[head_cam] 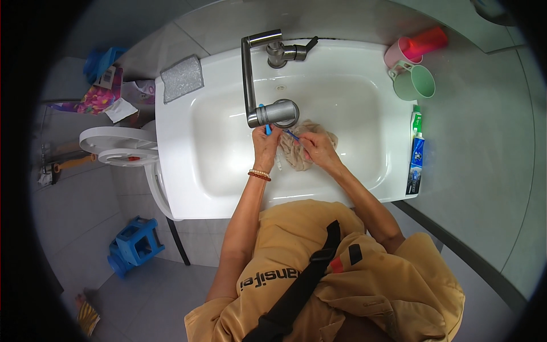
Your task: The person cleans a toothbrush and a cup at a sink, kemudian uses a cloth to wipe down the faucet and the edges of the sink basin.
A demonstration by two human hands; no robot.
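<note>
Under the spout of the metal faucet [277,113], my left hand [266,145] grips a light blue handle [268,129], seemingly a toothbrush, partly hidden by the spout. My right hand [318,149] pinches a thin dark blue handle [292,135], perhaps another toothbrush, whose far end reaches my left fingers. Beneath both hands, a wet beige cloth [299,159] lies bunched in the white sink basin [222,149]. A small white item [279,162] shows beside the cloth; I cannot tell what it is.
Pink [397,52] and green [416,83] cups stand at the sink's right back corner, with toothpaste tubes [416,158] along the right rim. A grey cloth [182,79] lies at the left back corner. A toilet with raised seat [115,139] and blue stools [136,241] are left.
</note>
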